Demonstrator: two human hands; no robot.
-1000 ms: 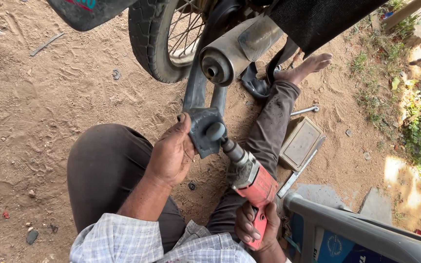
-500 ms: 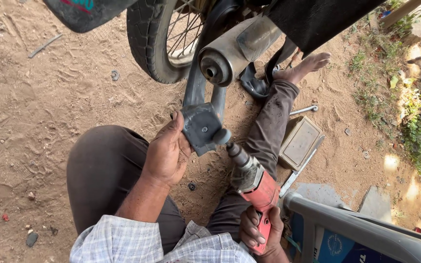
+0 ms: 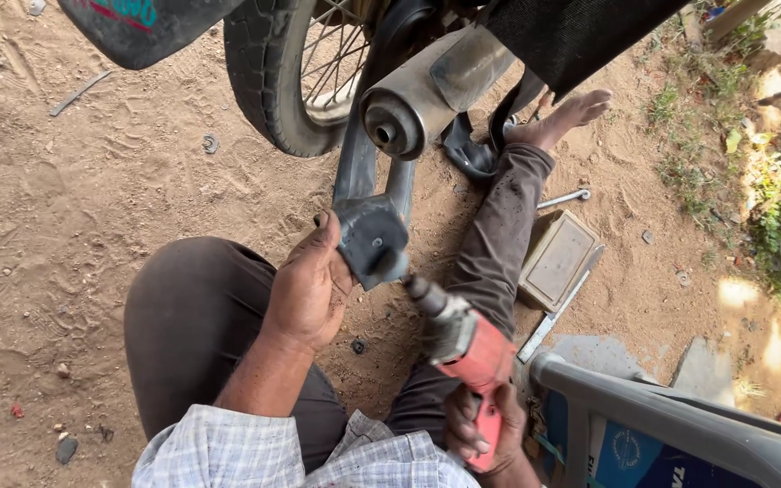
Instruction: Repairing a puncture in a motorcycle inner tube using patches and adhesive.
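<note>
The dark metal swingarm (image 3: 371, 237) stands propped between our knees, its two legs rising toward the exhaust pipe (image 3: 427, 95) and rear tyre (image 3: 268, 77). A moment ago the red power tool (image 3: 463, 343) had its nose pressed into the swingarm's lower end; now it sits just clear of it, so we judge that pass over. Our left hand (image 3: 307, 289) wraps the swingarm's lower block, thumb up. Our right hand (image 3: 481, 434) grips the tool's handle, wrist low by the grey oil jug (image 3: 680, 434).
</note>
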